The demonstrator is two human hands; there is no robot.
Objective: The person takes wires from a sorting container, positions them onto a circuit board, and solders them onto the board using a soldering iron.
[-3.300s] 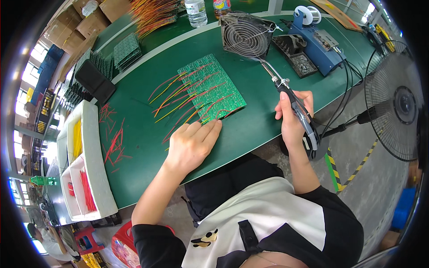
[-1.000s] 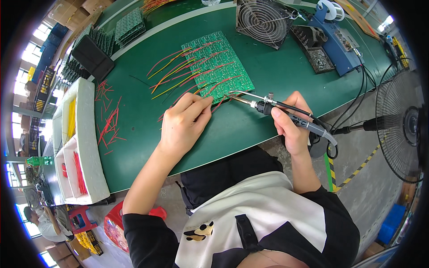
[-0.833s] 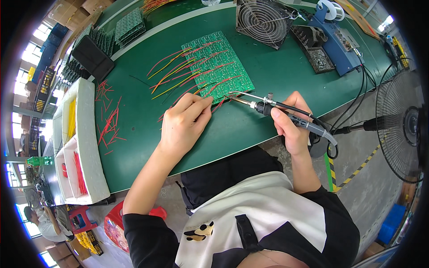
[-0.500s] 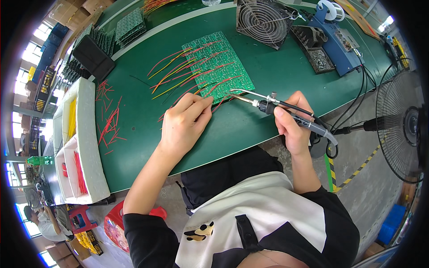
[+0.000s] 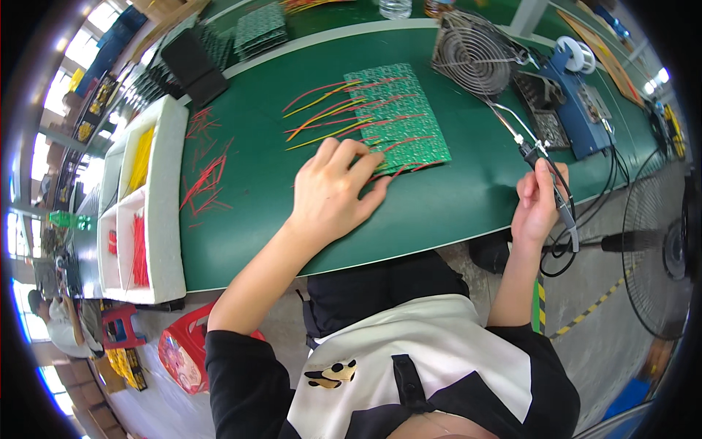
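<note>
A green circuit board lies on the green table, with red and yellow wires running off its left side. At its lower left corner rests my left hand, fingers bent over the edge and wire ends. A gap shows between its thumb and index finger; what lies under the fingertips is hidden. My right hand grips a soldering iron with a thin curved metal tube fixed alongside. The iron's tip points up and away, right of the board and apart from it.
A fan with a wire guard and a blue soldering station stand at the back right. Loose red wires lie left, beside a white foam box of wires. Stacked boards sit far left. A floor fan stands right.
My right hand has drawn the soldering iron away from the board, rightward. My left hand's thumb and index finger have parted at the board's edge. The whole view has shifted.
</note>
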